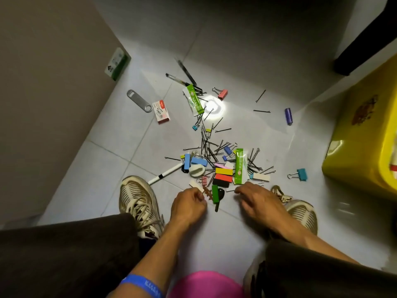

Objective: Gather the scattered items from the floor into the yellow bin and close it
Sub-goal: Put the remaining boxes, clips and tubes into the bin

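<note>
Both hands are down at the near edge of the pile, between the 2 shoes. The left hand [189, 203] has its fingers curled in against the thumb right beside a small brown toothed clip [208, 193]; it looks pinched onto that clip or something tiny next to it, though I cannot tell for sure what it holds. The right hand [255, 200] hangs loosely curled, fingertips pointing left and just short of the green stick [215, 193] and the black key [219, 197], holding nothing that shows. The main heap of hairpins [209, 150], coloured blocks [223, 176] and binder clips lies straight ahead of both hands, stretching away from the person toward the pens [184, 79]. The yellow bin [365, 151] stands well off to the right, past the right shoe [300, 211], so the right hand is plainly the nearer one for carrying things over. The green stick and key lie with their long axes running toward the person, between the 2 hands, so either could close on them from the side. Little seems gathered yet, judging by how much litters the floor [214, 233]
</note>
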`<state>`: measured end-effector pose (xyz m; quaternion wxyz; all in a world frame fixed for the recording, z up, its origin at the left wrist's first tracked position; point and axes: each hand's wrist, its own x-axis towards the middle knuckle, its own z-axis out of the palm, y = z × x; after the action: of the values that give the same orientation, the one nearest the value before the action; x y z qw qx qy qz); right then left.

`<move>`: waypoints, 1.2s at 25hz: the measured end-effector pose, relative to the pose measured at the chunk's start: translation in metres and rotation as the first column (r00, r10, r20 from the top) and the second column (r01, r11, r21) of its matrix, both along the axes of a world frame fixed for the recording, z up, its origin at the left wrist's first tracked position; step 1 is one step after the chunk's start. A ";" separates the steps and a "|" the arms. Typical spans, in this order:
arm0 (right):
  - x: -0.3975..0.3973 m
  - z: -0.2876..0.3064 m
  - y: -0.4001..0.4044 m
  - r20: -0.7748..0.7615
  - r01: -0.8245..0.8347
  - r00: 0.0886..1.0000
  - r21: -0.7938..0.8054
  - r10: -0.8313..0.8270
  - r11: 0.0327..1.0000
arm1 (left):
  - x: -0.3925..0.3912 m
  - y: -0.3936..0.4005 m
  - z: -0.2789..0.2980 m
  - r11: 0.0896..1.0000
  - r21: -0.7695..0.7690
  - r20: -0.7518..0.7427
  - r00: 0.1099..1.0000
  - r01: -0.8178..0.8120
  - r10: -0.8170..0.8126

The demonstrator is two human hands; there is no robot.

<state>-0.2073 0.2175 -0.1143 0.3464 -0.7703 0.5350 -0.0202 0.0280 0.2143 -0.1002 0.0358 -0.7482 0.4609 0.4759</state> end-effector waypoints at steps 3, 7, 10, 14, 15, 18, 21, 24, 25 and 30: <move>0.019 -0.006 -0.013 -0.017 -0.119 0.993 -0.201 0.118 0.972 | 0.003 0.011 0.000 0.961 -0.209 0.117 0.980 0.181 -0.159; 0.042 -0.015 -0.030 -0.169 -0.159 0.979 -0.286 0.113 0.945 | -0.006 -0.017 -0.003 0.847 -0.415 0.253 0.936 0.332 -0.243; 0.048 -0.022 -0.041 -0.185 -0.109 0.981 -0.312 0.052 0.944 | -0.004 -0.061 -0.006 0.796 -0.460 0.334 0.908 0.393 -0.254; 0.058 -0.023 -0.043 -0.227 -0.096 0.974 -0.304 0.026 0.948 | -0.004 -0.091 -0.013 0.781 -0.399 0.368 0.864 0.481 -0.344; 0.060 -0.022 -0.044 -0.210 -0.058 0.978 -0.272 -0.001 0.960 | -0.003 -0.093 -0.013 0.794 -0.389 0.384 0.866 0.467 -0.321; 0.057 -0.017 -0.046 0.079 0.254 0.964 -0.003 -0.253 0.967 | -0.001 -0.090 -0.013 0.770 -0.350 0.539 0.787 0.533 -0.300; 0.048 -0.015 -0.052 0.331 0.552 0.686 0.343 -0.648 0.760 | -0.002 -0.093 -0.018 0.748 -0.299 0.515 0.760 0.593 -0.396; 0.044 -0.013 -0.060 0.170 0.419 0.875 0.204 -0.453 0.885 | -0.005 -0.099 -0.021 0.736 -0.220 0.472 0.731 0.640 -0.493; 0.044 -0.014 -0.062 0.023 0.286 0.958 0.060 -0.287 0.956 | -0.005 -0.100 -0.021 0.720 -0.246 0.472 0.729 0.649 -0.496; 0.043 -0.021 -0.080 -0.194 -0.106 0.978 -0.182 0.070 0.978 | 0.000 -0.094 -0.002 0.789 -0.574 0.147 0.976 0.219 -0.163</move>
<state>-0.1642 0.1380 -0.1352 0.2197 -0.8215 0.5260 0.0164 0.0276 0.1205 -0.1026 -0.1284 -0.6927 0.6564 0.2699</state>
